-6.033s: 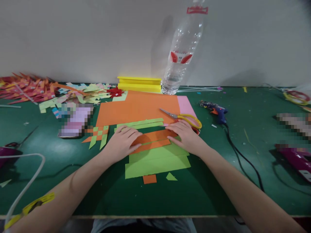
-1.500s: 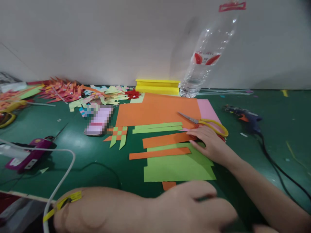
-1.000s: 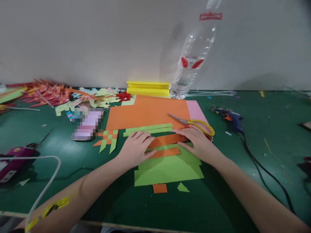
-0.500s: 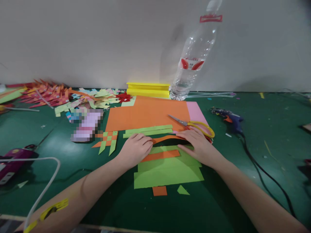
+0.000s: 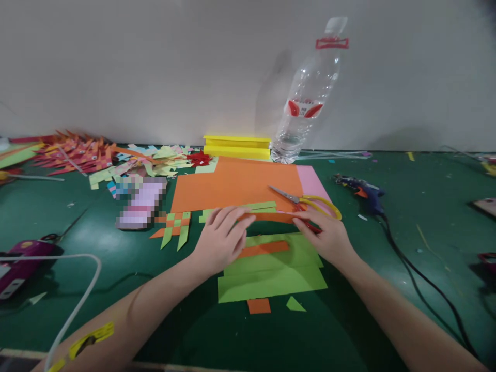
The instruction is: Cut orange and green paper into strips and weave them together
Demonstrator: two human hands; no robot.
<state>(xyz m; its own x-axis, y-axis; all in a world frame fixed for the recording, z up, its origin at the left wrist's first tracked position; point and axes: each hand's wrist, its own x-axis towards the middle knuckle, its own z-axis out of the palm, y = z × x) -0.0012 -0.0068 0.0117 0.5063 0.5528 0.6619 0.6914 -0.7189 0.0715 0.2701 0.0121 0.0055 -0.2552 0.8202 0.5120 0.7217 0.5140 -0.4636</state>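
An orange paper strip (image 5: pixel 273 217) is stretched level between my two hands, just above the green paper. My left hand (image 5: pixel 222 240) has its fingers closed over the strip's left end. On the other end, my right hand (image 5: pixel 327 232) pinches it between thumb and fingers. Green paper sheets (image 5: pixel 273 284) lie below, with a second orange strip (image 5: pixel 267 249) on top. Thin green strips (image 5: pixel 263 206) rest behind my hands, partly hidden by them. Yellow-handled scissors (image 5: pixel 298 199) lie open on an orange sheet (image 5: pixel 232 186), close to my right hand.
A woven orange and green paper piece (image 5: pixel 177 225) and a phone (image 5: pixel 141 204) lie at left. A glue gun (image 5: pixel 364 194) with its cord is at right. A water bottle (image 5: pixel 304 103) stands by the wall. Paper scraps (image 5: pixel 163 157) are heaped behind; a purple tool (image 5: pixel 25 261) lies left.
The orange strip has been raised and straightened from a bowed shape. My left hand has turned, with its fingers now reaching over the strip. The view has tilted slightly.
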